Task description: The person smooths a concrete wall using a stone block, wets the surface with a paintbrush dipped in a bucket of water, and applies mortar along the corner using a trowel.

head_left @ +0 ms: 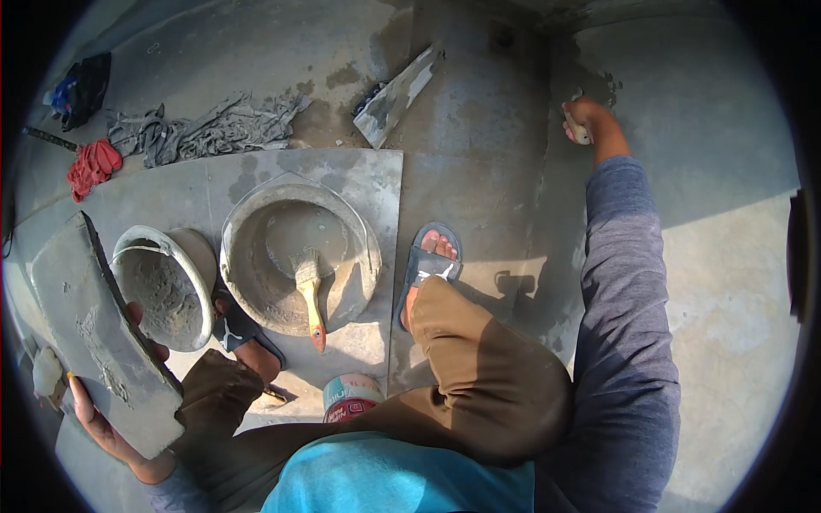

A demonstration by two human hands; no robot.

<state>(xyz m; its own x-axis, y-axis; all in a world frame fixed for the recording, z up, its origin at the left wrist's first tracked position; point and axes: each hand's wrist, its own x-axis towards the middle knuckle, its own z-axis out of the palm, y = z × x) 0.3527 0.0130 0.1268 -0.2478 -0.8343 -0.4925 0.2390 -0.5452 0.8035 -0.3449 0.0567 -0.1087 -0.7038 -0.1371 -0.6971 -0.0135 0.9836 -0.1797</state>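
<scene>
My left hand (107, 427) grips a long grey board (94, 325) smeared with wet mortar, fingers wrapped over its edges. The board is tilted at the left. Far to the upper right, my right hand (586, 120) is closed round a pale-handled tool (581, 134) at the grey wall. The blade of that tool is hidden by the hand. Beside the hand, dark wet patches and a few bits of mortar (609, 83) mark the surface. Right of the board stands a small mortar-coated bucket (208, 256), with a larger bucket (369, 256) beyond it. A paintbrush (310, 299) leans inside the larger one.
A mortar-smeared flat board (398, 98) lies on the floor ahead. Grey rags (214, 128), a red cloth (94, 167) and a dark bag (85, 90) are at the upper left. A paint tin (352, 395) stands between my legs. My sandalled foot (434, 256) is beside the large bucket.
</scene>
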